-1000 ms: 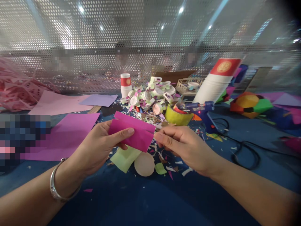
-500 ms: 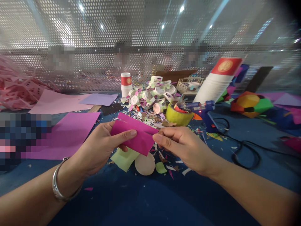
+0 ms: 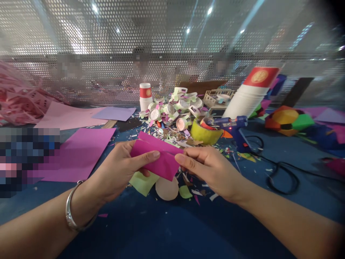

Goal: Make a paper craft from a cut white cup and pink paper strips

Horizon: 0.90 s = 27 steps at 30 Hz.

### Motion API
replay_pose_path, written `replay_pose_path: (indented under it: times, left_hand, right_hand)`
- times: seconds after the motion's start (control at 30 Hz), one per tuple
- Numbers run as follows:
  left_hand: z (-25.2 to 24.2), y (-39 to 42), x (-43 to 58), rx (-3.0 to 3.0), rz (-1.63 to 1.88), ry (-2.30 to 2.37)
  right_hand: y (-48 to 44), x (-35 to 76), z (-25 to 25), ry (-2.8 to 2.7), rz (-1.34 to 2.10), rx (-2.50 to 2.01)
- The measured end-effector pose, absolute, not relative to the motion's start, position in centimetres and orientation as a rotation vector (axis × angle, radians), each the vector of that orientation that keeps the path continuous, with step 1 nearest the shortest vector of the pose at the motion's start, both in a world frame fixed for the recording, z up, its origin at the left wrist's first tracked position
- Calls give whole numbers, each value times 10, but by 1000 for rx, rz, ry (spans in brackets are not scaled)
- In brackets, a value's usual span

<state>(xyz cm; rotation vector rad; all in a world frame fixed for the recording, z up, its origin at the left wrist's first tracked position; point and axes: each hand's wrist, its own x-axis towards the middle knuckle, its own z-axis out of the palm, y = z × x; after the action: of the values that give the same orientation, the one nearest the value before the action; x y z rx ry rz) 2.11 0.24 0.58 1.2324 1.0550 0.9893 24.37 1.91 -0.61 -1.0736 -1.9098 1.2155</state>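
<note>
Perforated metal screen (image 3: 161, 32) across the far side, blue table (image 3: 167, 230) in front. Pink cut-out heap (image 3: 24, 100) far left, magenta sheet (image 3: 78, 154) flat on the left. Hands mid-table, a little apart, both clamped on one magenta piece (image 3: 163, 164) held above the table between them. Left hand (image 3: 121, 167): thumb on top, fingers under, gripping its left part. Right hand (image 3: 210, 169): thumb and fingers pinching its right end, by the slit separating an upper strip from the lower part. Heap of cut paper cups (image 3: 180, 106) beyond, leaning cup stack (image 3: 250, 90) far right. Blue glue gun (image 3: 235, 129) right of center, red light on, nozzle over a yellow-green bowl-like thing (image 3: 206, 133). Light-green paper (image 3: 144, 182) and round pale disc (image 3: 167, 189) below the piece, near side. Small scraps (image 3: 198, 194) around.
</note>
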Motion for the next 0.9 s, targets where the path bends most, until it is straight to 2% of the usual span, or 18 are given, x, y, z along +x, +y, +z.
replay_pose_path:
  times: [0.9]
  left_hand:
    - [1,-2,30,1121,909,957]
  right_hand:
    - [18,239,-6,-1960,1261,-1049]
